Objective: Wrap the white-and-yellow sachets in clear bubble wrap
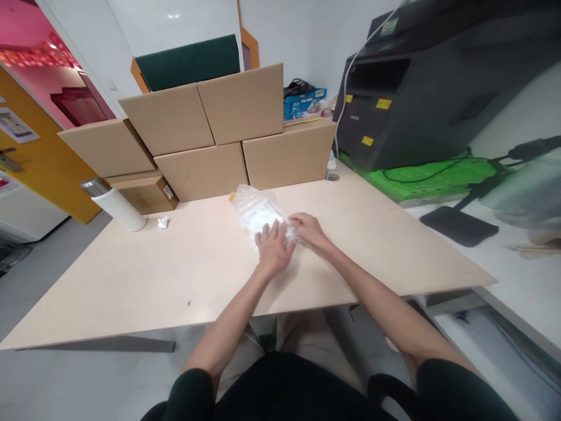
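Observation:
A clear, crinkled sheet of bubble wrap [253, 209] lies on the light wooden table [175, 272], with something pale and shiny showing through it that I cannot make out. A yellow-orange bit shows at its far left corner. My left hand [274, 248] rests flat on the near part of the wrap, its fingers spread. At the wrap's right edge, my right hand [309, 228] has its fingers curled and pinched on the plastic. The fingertips of that hand are partly hidden.
Stacked cardboard boxes [201, 174] line the table's back. To the left stand a white cylinder with a silver top [118, 206] and a crumpled white scrap [162, 222]. A dark printer [394, 111] and a black stand base [458, 225] are on the right.

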`<state>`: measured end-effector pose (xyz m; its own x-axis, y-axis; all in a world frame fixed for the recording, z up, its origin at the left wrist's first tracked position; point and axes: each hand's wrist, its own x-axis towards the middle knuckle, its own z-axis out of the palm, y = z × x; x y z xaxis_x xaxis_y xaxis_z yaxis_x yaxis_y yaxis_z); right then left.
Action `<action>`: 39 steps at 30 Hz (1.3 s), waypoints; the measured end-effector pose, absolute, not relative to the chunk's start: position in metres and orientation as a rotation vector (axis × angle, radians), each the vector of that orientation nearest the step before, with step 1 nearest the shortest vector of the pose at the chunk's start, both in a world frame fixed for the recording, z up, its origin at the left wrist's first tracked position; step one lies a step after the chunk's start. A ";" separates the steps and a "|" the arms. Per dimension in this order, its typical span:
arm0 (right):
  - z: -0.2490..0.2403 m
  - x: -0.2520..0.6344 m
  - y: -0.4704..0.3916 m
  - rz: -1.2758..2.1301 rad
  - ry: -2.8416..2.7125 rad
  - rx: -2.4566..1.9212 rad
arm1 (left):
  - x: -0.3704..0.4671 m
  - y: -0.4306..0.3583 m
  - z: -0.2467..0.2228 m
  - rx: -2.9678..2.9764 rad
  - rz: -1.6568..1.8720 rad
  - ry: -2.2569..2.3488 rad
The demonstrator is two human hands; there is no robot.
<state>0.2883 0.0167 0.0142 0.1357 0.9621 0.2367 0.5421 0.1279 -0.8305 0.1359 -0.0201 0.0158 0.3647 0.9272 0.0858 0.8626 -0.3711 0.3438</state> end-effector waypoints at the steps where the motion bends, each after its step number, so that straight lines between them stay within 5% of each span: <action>1: 0.015 0.291 0.021 0.541 -1.530 -1.582 | 0.140 -0.018 0.013 2.393 0.360 1.626; 12: 0.026 0.240 0.078 1.065 -1.308 -1.563 | 0.133 -0.021 0.005 2.451 0.393 1.573; 19: 0.053 0.250 0.017 1.538 -1.222 -1.064 | 0.061 0.002 0.045 2.220 0.940 1.684; 22: 0.067 0.262 -0.015 1.641 -1.246 -0.897 | 0.024 0.010 0.065 2.061 0.951 1.342; 29: 0.059 0.250 -0.012 1.430 -0.988 -0.920 | 0.017 -0.005 0.060 1.141 0.929 0.578; 34: 0.019 0.233 0.022 1.138 -1.035 -1.214 | 0.030 0.012 0.038 0.994 1.149 0.903; 39: -0.007 0.228 0.041 0.459 -1.404 -1.519 | 0.031 0.038 0.010 1.151 1.183 1.255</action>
